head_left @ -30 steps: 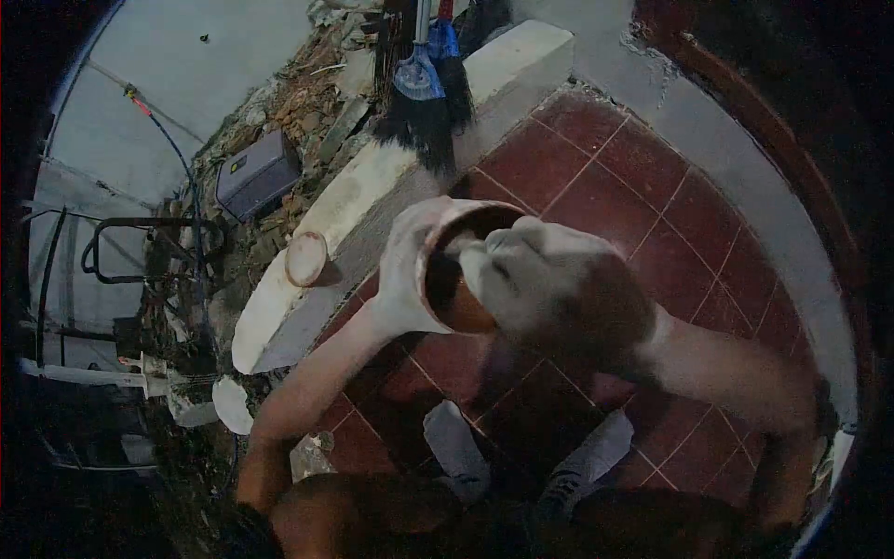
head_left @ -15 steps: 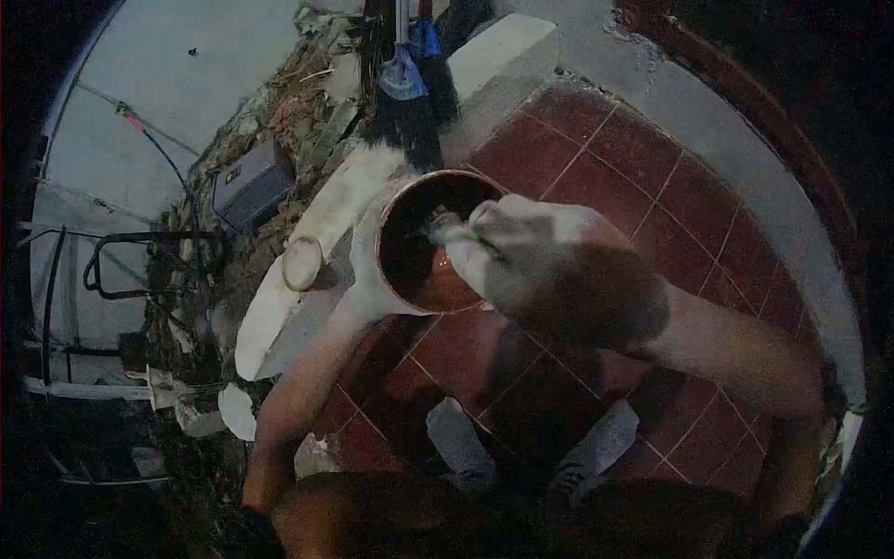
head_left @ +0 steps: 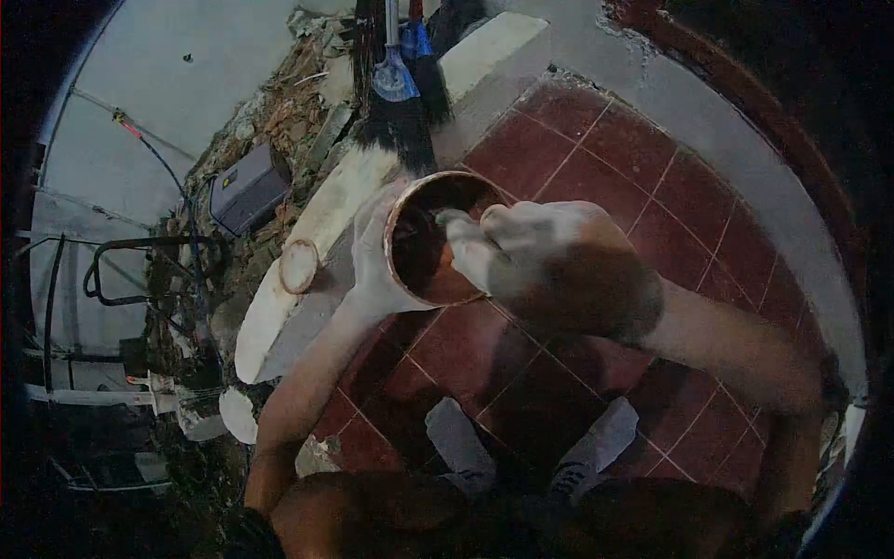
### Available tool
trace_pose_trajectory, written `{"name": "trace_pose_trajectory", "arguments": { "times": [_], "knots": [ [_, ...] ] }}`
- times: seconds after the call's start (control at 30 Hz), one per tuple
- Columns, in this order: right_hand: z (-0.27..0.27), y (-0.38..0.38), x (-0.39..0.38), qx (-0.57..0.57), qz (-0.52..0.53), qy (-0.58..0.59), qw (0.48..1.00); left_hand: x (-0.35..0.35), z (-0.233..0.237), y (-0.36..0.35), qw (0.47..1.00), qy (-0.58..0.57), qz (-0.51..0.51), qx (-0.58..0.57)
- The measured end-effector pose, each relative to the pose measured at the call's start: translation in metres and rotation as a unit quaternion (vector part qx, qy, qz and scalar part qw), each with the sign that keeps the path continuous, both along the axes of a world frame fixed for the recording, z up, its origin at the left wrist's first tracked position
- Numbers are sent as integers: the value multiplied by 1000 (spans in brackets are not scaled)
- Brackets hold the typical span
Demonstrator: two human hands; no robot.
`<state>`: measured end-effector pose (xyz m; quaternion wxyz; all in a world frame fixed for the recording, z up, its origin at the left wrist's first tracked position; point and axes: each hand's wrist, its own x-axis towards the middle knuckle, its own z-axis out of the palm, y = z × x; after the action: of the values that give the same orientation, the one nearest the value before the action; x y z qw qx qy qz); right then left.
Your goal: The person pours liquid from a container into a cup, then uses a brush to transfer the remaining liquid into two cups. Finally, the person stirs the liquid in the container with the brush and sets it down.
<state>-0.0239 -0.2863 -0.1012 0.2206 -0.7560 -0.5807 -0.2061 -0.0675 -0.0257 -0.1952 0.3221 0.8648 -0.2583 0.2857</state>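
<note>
My left hand (head_left: pixel 372 256) is wrapped round the outer side of a round tub (head_left: pixel 399 278), which is tilted so that I look into its mouth. The tub has a thin reddish-brown rim, and orange-brown stuff shows inside, low on the right. My right hand (head_left: pixel 559 252) reaches over the right edge of the rim from the right. Its fingers are closed together, with the tips inside the mouth. What they hold, if anything, is hidden by the hand and blurred.
Red floor tiles (head_left: pixel 615 177) lie under my feet. A pale ledge (head_left: pixel 256 340) runs along the left, with a small round disc (head_left: pixel 299 266) on it. Beyond are rubble (head_left: pixel 307 102) and a grey case (head_left: pixel 247 191). A broom with a blue head (head_left: pixel 396 79) stands at the top.
My right fingers have shifted slightly inside the tub's mouth; a blurred thing at their tips no longer shows clearly. The tub has moved a little to the right with my left hand.
</note>
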Motion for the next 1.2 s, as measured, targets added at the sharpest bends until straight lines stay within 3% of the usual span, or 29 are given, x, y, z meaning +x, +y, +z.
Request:
{"name": "trace_pose_trajectory", "arguments": {
  "times": [0.07, 0.17, 0.23, 0.27, 0.37, 0.43, 0.57, 0.7, 0.87, 0.93, 1.03, 1.07, 1.1, 1.13, 1.17, 1.2],
  "knots": [
    [-3, 0, 1, -5, -9, -22, 1000, 0, -10, 2, 1000, -13, 2, 22],
    [-11, 0, 4, -16, 10, -44, 999, -1, -19, 11, 997, -12, 0, -76],
    [-13, -1, 2, -35, -36, 44, 998, -3, 5, 8, 977, -129, 16, 168],
    [-14, 0, -1, -35, -35, 43, 998, -4, 5, 8, 977, -129, 16, 168],
    [-16, 4, -12, -61, -64, 62, 994, -4, -6, 15, 984, -107, 9, 141],
    [-16, 5, -16, -56, -75, 110, 990, -2, -42, 36, 996, -83, -28, 9],
    [-10, 1, -10, -3, -74, 185, 980, -4, -40, 35, 985, -142, 42, 86],
    [3, -7, -2, 39, -73, 109, 991, -8, -35, 34, 990, 13, -8, -142],
    [-16, -2, -2, 73, -50, 5, 996, -7, -27, 27, 887, 204, -76, -408],
    [-16, 5, -10, 20, -41, 49, 998, -9, -23, 28, 815, 278, -97, -499],
    [-12, 0, -17, 29, -52, 109, 992, -9, -21, 27, 677, 373, -127, -622],
    [-7, -2, -16, 30, -52, 110, 992, -4, -27, 31, 677, 374, -126, -621],
    [-2, -4, -12, 54, -34, 88, 994, 5, -40, 41, 912, 156, -77, -372],
    [1, -5, -9, 78, -15, 66, 995, 10, -53, 49, 994, -88, -15, -62],
    [5, -5, -7, 78, -15, 66, 995, 9, -66, 56, 994, -88, -15, -62],
    [8, -4, -7, 71, -29, 21, 997, 6, -81, 63, 972, 20, -64, -225]
  ]
}}
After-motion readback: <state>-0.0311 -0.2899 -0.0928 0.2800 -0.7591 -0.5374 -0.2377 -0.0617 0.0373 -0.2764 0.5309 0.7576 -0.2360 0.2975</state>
